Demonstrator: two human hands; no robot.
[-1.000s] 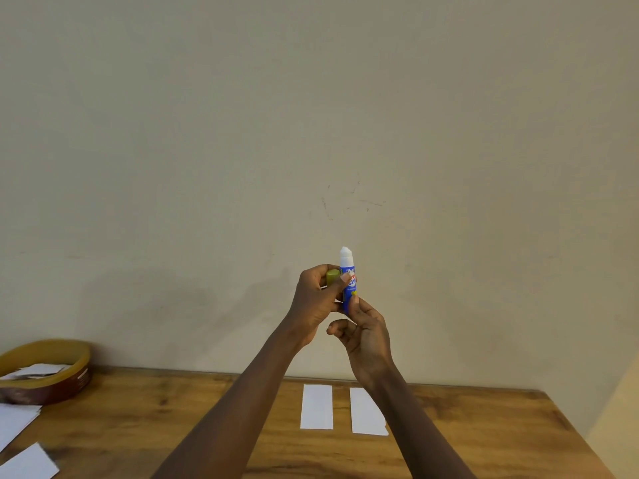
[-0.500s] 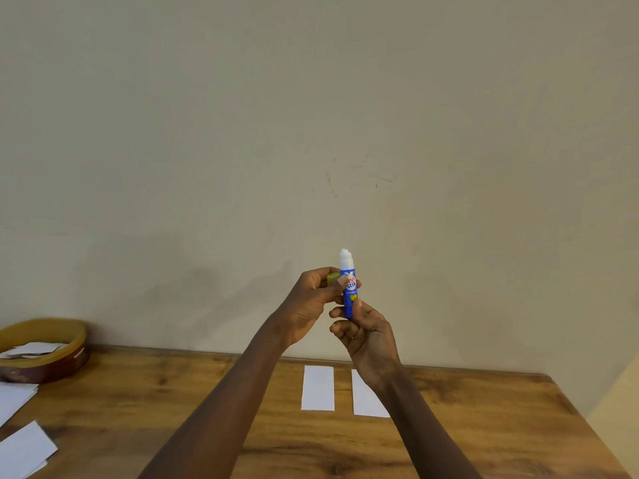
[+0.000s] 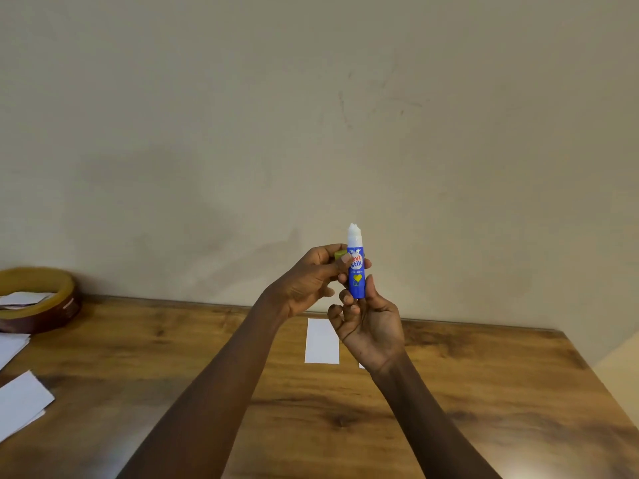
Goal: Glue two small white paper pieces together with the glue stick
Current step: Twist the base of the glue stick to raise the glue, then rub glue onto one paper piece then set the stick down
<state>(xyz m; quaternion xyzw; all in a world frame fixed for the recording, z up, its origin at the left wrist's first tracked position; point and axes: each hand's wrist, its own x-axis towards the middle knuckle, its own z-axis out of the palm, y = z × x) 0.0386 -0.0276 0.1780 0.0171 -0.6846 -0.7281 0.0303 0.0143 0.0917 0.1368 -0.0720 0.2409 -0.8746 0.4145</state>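
Our right hand [image 3: 371, 326] pinches the glue stick's [image 3: 356, 271] base; our left hand [image 3: 307, 281] steadies its barrel while its fingers [image 3: 328, 257] clasp the yellow-green cap [image 3: 340, 254]. The stick stands upright, glue tip uppermost. Below, on the desk [image 3: 484, 392], one white paper piece [image 3: 322, 340] lies lengthwise, the second mostly hidden behind our right wrist. We judge the tip must invert downward.

The blue glue stick [image 3: 357, 271] carries white letters in two lines: "evi", with the first letter hidden behind a thumb, and under it "stik". Below stands a line of small print, too small to read, and then a yellow heart sign. No other text is readable.
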